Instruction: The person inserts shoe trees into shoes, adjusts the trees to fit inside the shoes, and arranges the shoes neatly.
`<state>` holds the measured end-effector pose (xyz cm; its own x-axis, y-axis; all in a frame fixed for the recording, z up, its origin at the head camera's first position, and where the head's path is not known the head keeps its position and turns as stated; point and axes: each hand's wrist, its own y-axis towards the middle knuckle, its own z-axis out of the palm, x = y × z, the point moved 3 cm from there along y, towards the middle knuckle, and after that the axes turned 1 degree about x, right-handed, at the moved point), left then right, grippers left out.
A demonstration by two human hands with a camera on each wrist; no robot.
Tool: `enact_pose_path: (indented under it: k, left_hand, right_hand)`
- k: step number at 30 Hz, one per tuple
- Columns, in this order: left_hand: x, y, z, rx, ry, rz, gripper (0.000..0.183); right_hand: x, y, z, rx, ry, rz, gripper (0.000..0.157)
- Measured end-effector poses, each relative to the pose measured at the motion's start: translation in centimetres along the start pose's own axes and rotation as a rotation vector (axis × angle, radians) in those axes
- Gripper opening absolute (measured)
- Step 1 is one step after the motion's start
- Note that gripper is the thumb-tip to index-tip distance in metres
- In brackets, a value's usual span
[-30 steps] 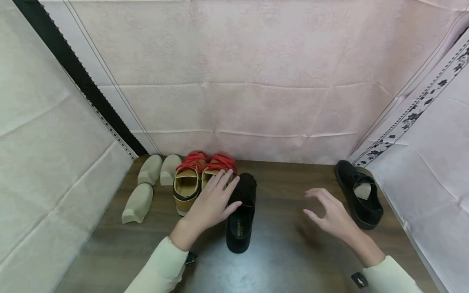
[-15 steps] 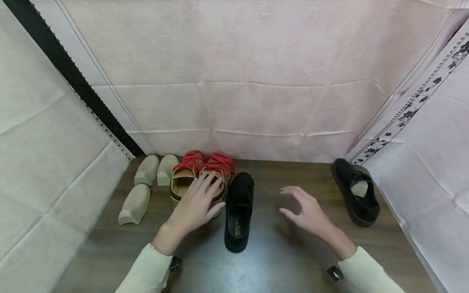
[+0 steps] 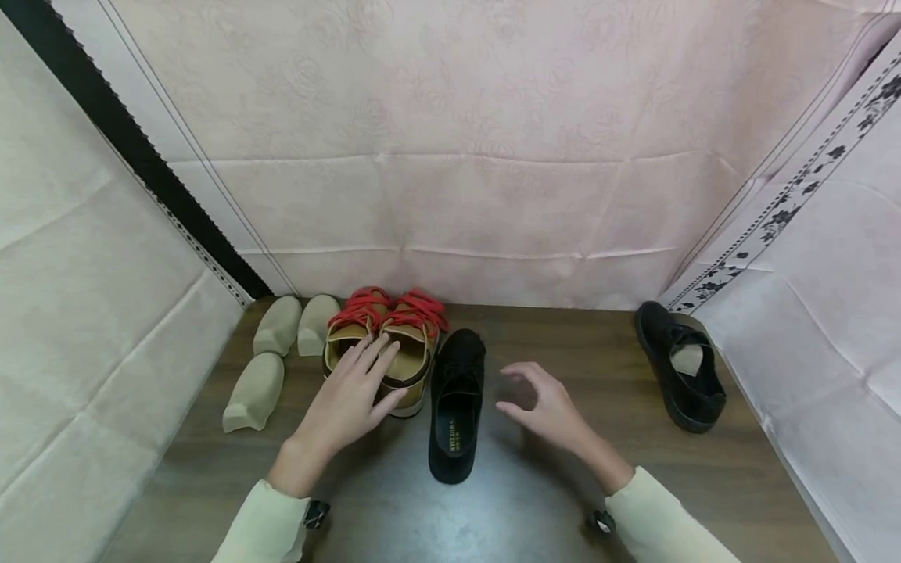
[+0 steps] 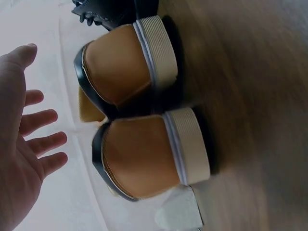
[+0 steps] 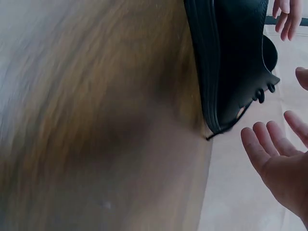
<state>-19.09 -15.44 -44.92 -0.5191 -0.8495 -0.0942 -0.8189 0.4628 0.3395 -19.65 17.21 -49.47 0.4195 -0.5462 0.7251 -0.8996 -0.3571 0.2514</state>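
My left hand (image 3: pixel 346 403) hovers over the heels of a pair of tan shoes with red laces (image 3: pixel 415 313), its fingers spread and holding nothing. In the left wrist view the brown heels (image 4: pixel 139 156) stand apart from my fingers. Just right of the tan pair sits a black lace-up shoe (image 3: pixel 457 407), toe toward the back wall. My right hand (image 3: pixel 545 407) is to the right of that shoe, fingers loosely bent and nothing in them. The right wrist view shows the black shoe's side (image 5: pixel 236 57) with a gap between it and my fingertips.
A second black shoe (image 3: pixel 681 367) stands at the right wall, slightly turned, with a pale insert inside. Several cream shoe inserts (image 3: pixel 255 391) lie at the left. Pale cloth walls (image 3: pixel 450 203) bound the brown wooden surface (image 3: pixel 563 336) at the back and sides.
My left hand has moved left and down, away from the black shoe to the tan pair. My right hand has come left toward the middle black shoe. The shoes keep their places.
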Motion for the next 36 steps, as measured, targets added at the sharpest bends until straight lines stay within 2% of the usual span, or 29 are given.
enact_pose_path:
  k: [7,14,18,22,32,36]
  left_hand:
    - [1.4,-1.1,-0.1,-0.073,-0.040,-0.037,0.071]
    - [2.7,-2.3,-0.4,-0.090,-0.045,-0.090,0.074]
    - [3.4,-2.8,-0.6,-0.107,-0.049,-0.110,0.073]
    - [4.3,-3.2,-0.8,-0.149,-0.050,-0.102,0.071]
    - [6.3,-4.1,-1.7,-0.196,-0.071,-0.132,0.066]
    - [7.1,-4.5,-2.0,-0.255,-0.082,-0.138,0.061]
  right_hand:
    - [-0.1,0.8,1.8,0.032,0.106,0.109,0.050]
    - [0.3,1.7,3.1,0.026,0.151,0.181,0.040]
    - [0.7,2.1,3.6,-0.006,0.135,0.187,0.032]
    - [0.9,2.3,3.7,-0.031,0.114,0.170,0.027]
    - [0.9,2.2,3.7,-0.009,0.122,0.174,0.023]
    - [0.9,2.2,3.8,-0.001,0.128,0.182,0.023]
